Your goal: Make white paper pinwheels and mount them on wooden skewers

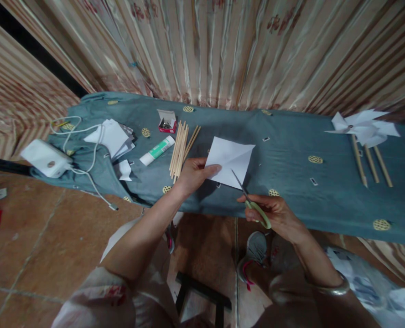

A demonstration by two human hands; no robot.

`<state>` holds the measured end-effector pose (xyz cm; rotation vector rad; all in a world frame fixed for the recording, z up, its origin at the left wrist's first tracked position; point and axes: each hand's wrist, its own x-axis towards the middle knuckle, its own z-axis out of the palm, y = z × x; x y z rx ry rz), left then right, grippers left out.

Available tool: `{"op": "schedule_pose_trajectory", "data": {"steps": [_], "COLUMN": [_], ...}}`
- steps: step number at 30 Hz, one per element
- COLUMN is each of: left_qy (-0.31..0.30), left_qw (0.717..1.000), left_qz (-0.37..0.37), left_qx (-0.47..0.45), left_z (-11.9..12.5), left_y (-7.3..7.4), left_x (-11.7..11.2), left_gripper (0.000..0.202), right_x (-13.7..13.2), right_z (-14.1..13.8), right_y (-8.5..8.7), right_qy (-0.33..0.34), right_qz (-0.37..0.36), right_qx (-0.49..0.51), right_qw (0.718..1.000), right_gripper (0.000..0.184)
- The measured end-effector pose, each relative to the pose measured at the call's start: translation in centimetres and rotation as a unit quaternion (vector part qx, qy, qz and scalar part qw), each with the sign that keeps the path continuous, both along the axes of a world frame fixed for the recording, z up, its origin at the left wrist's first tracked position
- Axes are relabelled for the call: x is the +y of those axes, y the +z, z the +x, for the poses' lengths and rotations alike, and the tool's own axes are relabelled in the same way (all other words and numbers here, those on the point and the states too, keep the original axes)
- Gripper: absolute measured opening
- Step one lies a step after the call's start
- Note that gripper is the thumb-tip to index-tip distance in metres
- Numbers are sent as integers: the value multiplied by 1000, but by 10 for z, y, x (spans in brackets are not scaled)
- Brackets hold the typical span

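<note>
My left hand (194, 175) pinches the left corner of a white square of paper (230, 159), creased along its diagonals, and holds it just above the blue-grey cloth of the table (291, 150). My right hand (274, 212) is closed around the green handles of a pair of scissors (248, 200). The blades point up and left and meet the lower edge of the paper.
A bundle of wooden sticks (182, 146), a glue tube (157, 150) and a small red box of pins (167, 122) lie left of the paper. Farther left are loose white sheets (110, 136) and a white charger with cable (45, 157). Finished paper pinwheels on sticks (365, 130) lie at right.
</note>
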<state>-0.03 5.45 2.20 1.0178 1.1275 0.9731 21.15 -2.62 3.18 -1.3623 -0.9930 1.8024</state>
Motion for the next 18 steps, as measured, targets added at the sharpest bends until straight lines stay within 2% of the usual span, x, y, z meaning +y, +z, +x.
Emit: {"op": "schedule_pose_trajectory", "data": {"steps": [6, 18], "left_qy": [-17, -13], "left_qw": [1000, 1000], "left_qz": [-6, -8], "left_qx": [-1, -8], "left_z": [0, 2], "left_y": [-1, -3], "left_x": [-1, -1], "left_gripper": [32, 30], "right_x": [-1, -1], "right_z": [1, 2], "right_y": [-1, -5], "right_qy": [3, 3], "right_qz": [-1, 7], "right_qx": [8, 10], "right_qw": [1000, 1000], "right_gripper": [37, 38]}}
